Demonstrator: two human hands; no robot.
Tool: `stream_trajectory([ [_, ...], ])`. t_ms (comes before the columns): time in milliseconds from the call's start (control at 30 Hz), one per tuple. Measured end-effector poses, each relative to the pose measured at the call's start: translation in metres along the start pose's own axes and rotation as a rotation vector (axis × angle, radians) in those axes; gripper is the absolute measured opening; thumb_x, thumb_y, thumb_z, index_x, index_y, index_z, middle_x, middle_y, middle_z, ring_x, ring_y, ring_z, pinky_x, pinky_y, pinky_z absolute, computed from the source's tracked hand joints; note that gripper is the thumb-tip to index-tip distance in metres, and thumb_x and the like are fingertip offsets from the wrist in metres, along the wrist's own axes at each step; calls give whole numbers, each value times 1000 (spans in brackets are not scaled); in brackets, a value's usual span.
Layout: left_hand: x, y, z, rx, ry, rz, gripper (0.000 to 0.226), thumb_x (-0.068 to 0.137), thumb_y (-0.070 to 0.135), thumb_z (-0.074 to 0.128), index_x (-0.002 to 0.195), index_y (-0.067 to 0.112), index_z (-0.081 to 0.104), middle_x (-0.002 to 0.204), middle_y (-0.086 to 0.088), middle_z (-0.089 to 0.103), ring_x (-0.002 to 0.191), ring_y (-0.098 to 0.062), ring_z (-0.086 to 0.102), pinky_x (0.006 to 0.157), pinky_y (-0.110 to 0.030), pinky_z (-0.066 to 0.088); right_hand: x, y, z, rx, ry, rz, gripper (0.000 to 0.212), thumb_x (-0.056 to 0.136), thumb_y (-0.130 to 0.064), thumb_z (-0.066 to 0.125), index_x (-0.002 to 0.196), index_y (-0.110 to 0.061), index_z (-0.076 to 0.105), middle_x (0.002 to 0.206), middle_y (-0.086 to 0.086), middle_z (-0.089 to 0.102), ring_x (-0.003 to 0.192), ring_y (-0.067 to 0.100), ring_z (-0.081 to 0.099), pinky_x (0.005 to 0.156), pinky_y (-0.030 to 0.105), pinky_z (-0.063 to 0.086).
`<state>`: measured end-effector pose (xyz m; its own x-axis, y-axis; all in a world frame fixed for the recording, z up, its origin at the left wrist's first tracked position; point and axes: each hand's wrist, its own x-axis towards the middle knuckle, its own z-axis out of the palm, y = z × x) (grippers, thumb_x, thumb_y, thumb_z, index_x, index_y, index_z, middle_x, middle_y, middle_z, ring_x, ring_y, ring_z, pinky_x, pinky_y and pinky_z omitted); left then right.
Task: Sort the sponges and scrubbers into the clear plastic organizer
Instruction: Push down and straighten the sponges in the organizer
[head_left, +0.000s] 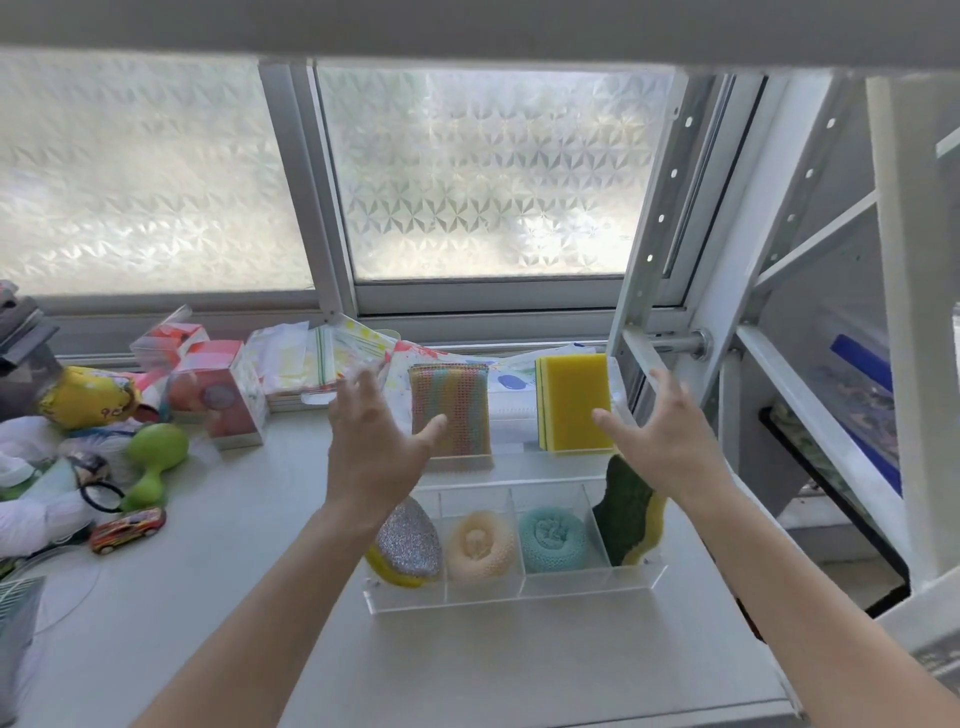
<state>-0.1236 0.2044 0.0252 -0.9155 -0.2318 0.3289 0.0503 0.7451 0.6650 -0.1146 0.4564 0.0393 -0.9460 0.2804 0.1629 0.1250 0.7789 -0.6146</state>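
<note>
The clear plastic organizer (519, 595) stands on the grey counter. Its front row holds a silver glitter sponge (408, 545), a cream round scrubber (480, 543), a teal round scrubber (551, 538) and a wavy green-and-yellow scouring sponge (626, 512). Upright in the back row stand a rainbow striped mesh sponge (457, 400) and a yellow sponge (574, 400). My left hand (371, 441) hovers open beside the rainbow sponge, thumb near its edge. Open too, my right hand (662, 431) hovers beside the yellow sponge, thumb close to its right edge. Neither hand holds anything.
Clutter fills the counter's left: a green maraca-like toy (153, 462), a toy car (127, 530), pink boxes (221, 392), a yellow bag (85, 395), plastic packets (311, 364). A frosted window (483, 176) is behind. A white metal rack (810, 312) stands to the right.
</note>
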Motion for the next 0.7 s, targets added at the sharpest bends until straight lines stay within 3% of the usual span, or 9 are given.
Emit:
stream_trajectory([
  [133, -39, -29, -15, 45, -21, -135, 66, 75, 38, 72, 129, 16, 42, 124, -9, 44, 120, -28, 45, 94, -42, 43, -37, 32, 2, -121, -135, 93, 70, 88, -41, 58, 146, -17, 26, 138, 13, 43, 121, 29, 49, 95, 40, 43],
  [267, -69, -41, -8, 175, -195, -261, 65, 79, 45, 66, 132, 21, 37, 124, -6, 42, 111, -29, 56, 85, -39, 48, -51, 47, 16, -126, -155, 65, 59, 90, -38, 56, 142, -21, 32, 106, 6, 53, 85, 20, 52, 68, 28, 42],
  [400, -75, -40, 1, 166, -248, -228, 62, 85, 34, 61, 138, 22, 32, 125, -6, 45, 99, -33, 61, 82, -38, 47, -52, 49, 22, -35, -80, 7, 49, 89, -29, 60, 134, -18, 44, 95, 1, 58, 80, 17, 54, 70, 27, 50],
  [533, -71, -37, 5, 151, -231, -188, 60, 88, 27, 56, 143, 23, 31, 118, -8, 45, 95, -34, 60, 79, -36, 45, -53, 51, 24, 24, 29, -15, 36, 89, -24, 62, 122, -14, 54, 84, 1, 60, 75, 18, 55, 54, 8, 36],
  [700, -78, -45, 7, 255, -241, -181, 57, 92, 31, 51, 144, 20, 30, 118, -7, 45, 90, -34, 63, 74, -37, 49, -63, 57, 36, 19, 84, -44, 34, 85, -24, 66, 117, -13, 58, 85, 0, 63, 74, 15, 55, 60, 17, 38],
])
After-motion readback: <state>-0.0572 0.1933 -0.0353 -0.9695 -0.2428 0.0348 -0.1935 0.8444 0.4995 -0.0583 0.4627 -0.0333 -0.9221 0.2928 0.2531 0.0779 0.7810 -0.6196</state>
